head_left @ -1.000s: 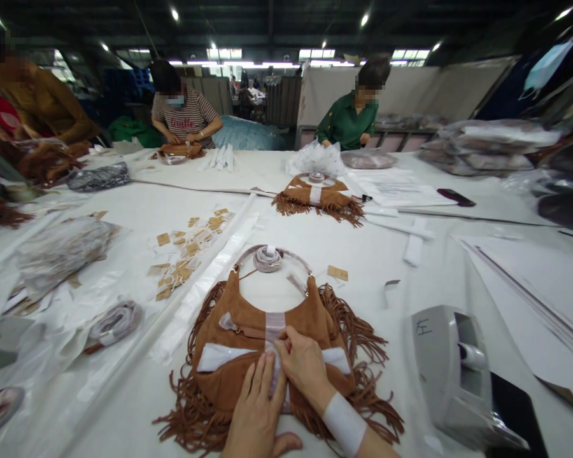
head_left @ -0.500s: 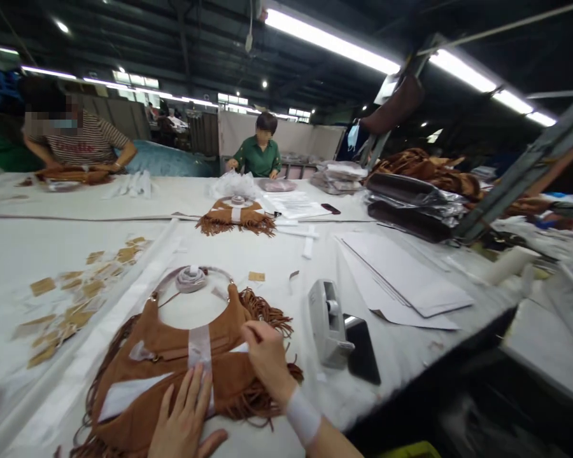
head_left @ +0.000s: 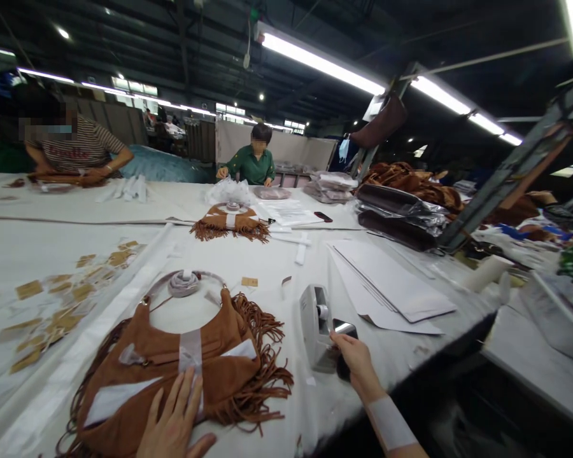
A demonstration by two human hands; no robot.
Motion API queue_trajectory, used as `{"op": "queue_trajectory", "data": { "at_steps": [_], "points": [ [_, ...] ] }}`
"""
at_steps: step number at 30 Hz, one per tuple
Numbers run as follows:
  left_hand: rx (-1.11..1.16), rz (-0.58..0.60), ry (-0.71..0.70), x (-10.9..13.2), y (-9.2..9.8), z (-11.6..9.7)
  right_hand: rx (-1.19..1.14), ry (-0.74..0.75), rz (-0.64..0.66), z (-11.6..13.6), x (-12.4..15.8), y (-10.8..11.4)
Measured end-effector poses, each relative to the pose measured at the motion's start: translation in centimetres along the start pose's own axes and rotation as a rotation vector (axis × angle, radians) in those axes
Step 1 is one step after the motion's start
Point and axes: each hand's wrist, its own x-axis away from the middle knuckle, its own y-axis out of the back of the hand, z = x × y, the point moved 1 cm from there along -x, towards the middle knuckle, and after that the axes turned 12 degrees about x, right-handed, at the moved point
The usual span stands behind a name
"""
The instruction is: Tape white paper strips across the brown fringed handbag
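A brown fringed suede handbag [head_left: 172, 334] lies flat before me, with a wrapped, coiled strap [head_left: 184, 284] inside its handle loop. A pale translucent strip [head_left: 190, 348] runs down its front, and white paper [head_left: 121, 399] shows on the left and right of the body. My left hand [head_left: 172, 416] rests open on the lower front, fingers spread over the strip's lower part. At the near end of a grey tape dispenser [head_left: 310, 331], my right hand [head_left: 356, 362] has thumb and fingers pinched together. Whatever is between them is too small to make out. A pale band circles the right wrist.
A black phone [head_left: 346, 329] lies partly hidden behind the right hand. White sheets [head_left: 396, 286] are stacked beyond it. Tan tags [head_left: 83, 291] are scattered at left. Another fringed bag [head_left: 232, 219] lies farther back. Two co-workers [head_left: 253, 162] are across the table.
My right hand has left the bag's right side and moved right to the tape dispenser. My left hand stays on the bag. The view has shifted slightly right.
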Motion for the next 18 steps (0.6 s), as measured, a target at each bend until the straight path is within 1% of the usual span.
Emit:
{"op": "queue_trajectory", "data": {
  "at_steps": [3,5,7,10,12,14,16,18],
  "points": [
    [0.004,-0.004,-0.003,0.0,0.0,0.0,0.049,0.007,-0.004,-0.4,0.9,0.8],
    [0.003,-0.005,-0.005,0.0,0.1,0.0,0.079,0.017,-0.037,-1.2,2.1,1.3],
    [0.002,-0.004,-0.005,0.0,0.3,-0.1,0.093,0.018,-0.069,-2.1,3.5,1.4],
    [0.003,0.001,-0.005,0.0,0.6,-0.2,0.067,-0.024,-0.024,-3.5,5.0,0.4],
    [0.007,0.005,-0.009,0.0,0.6,-0.2,0.046,-0.058,0.012,-4.3,5.3,-0.5],
    [0.014,0.008,-0.014,0.0,0.5,-0.2,0.049,-0.074,0.001,-5.0,5.4,-1.1],
    [0.018,0.008,-0.009,-0.1,0.5,-0.2,0.08,-0.079,-0.017,-5.9,5.7,-1.2],
    [0.012,0.011,0.012,-0.2,1.0,-0.4,0.127,-0.086,-0.005,-6.8,6.4,-0.9]
  ]
}}
